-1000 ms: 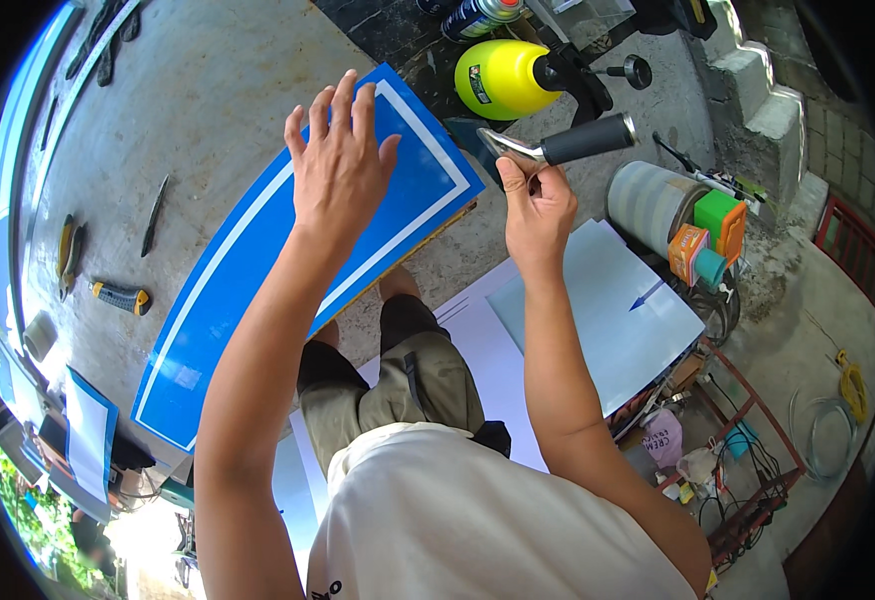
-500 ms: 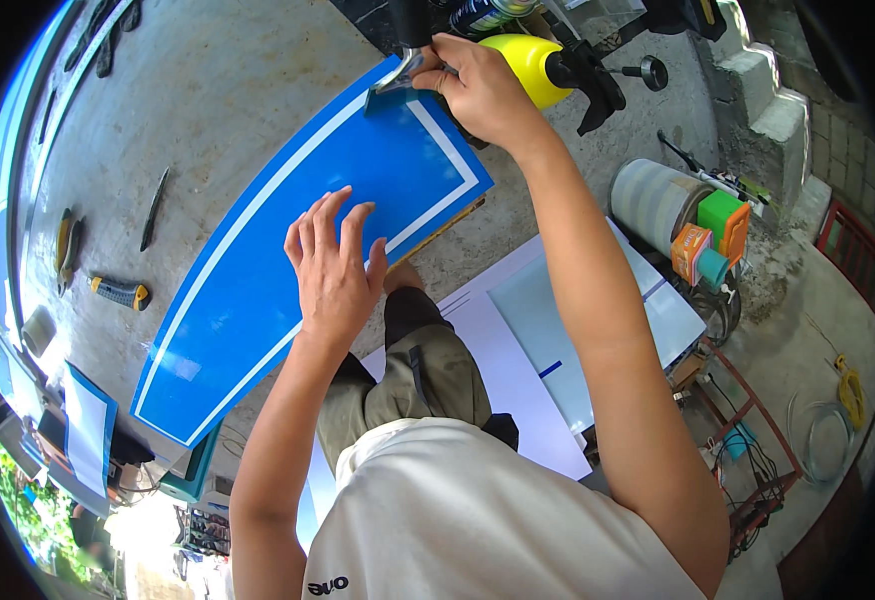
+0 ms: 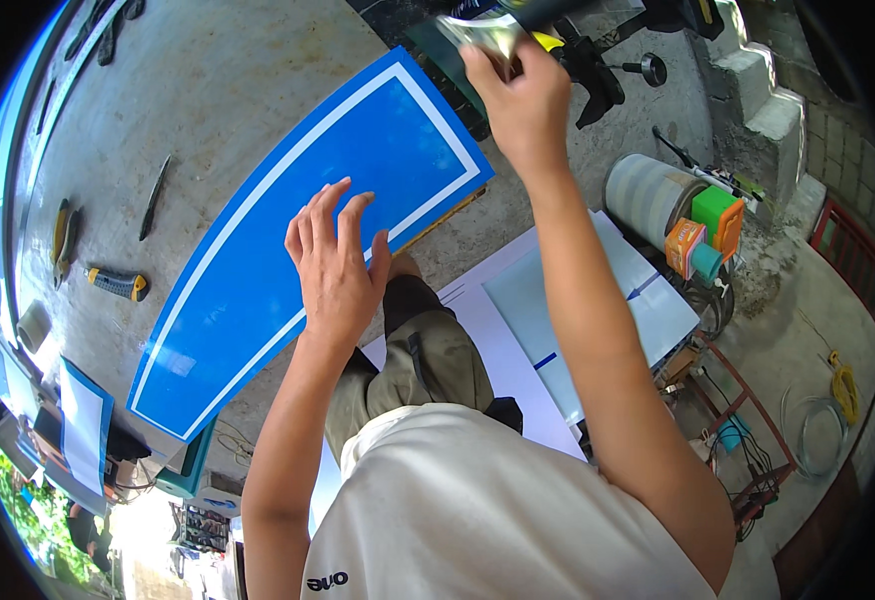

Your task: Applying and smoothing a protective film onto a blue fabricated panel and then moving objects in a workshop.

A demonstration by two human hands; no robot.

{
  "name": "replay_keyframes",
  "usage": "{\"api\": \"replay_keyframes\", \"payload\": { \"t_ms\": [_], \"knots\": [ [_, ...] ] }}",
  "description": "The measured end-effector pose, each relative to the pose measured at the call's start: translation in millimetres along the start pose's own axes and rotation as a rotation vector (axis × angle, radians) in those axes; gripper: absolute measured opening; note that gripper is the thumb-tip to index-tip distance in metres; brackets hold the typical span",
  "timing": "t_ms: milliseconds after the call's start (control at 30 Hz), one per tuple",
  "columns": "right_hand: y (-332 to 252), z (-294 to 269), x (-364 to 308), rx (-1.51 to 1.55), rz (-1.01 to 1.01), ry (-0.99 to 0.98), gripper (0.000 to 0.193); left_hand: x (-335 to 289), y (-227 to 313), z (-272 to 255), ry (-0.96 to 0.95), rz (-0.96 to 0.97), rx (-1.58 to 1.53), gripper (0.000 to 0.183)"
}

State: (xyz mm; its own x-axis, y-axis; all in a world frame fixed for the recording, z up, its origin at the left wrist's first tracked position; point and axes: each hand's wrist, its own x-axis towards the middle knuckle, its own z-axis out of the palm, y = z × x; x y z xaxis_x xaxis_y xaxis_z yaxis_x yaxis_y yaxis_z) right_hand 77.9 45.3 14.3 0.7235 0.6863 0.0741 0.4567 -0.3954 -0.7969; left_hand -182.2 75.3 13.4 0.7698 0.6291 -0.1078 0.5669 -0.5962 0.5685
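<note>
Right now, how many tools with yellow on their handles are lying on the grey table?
2: the utility knife, left of the blue panel, and the pliers-like tool, a little further left and higher in the picture. Anything under the panel would be hidden.

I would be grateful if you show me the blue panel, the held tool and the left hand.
Blue panel (image 3: pixel 258 265), head view: bare part of its face.
Held tool (image 3: pixel 493 38), head view: its shiny metal part.
Left hand (image 3: pixel 334 258), head view: back of the hand.
</note>
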Motion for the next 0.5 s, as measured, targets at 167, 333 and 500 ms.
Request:
{"api": "replay_keyframes", "payload": {
  "t_ms": [167, 333, 500],
  "knots": [
    [1, -2, -98, 0.147, 0.377, 0.349, 0.017, 36, 10, 4, -0.063, 0.096, -0.017, 0.055],
    [4, 52, -110, 0.198, 0.395, 0.444, 0.014, 86, 3, 24, -0.067, 0.198, -0.002, 0.066],
    [7, 69, -97, 0.224, 0.413, 0.522, 0.017, 105, 1, 36, -0.107, 0.292, 0.135, 0.077]
  ]
}}
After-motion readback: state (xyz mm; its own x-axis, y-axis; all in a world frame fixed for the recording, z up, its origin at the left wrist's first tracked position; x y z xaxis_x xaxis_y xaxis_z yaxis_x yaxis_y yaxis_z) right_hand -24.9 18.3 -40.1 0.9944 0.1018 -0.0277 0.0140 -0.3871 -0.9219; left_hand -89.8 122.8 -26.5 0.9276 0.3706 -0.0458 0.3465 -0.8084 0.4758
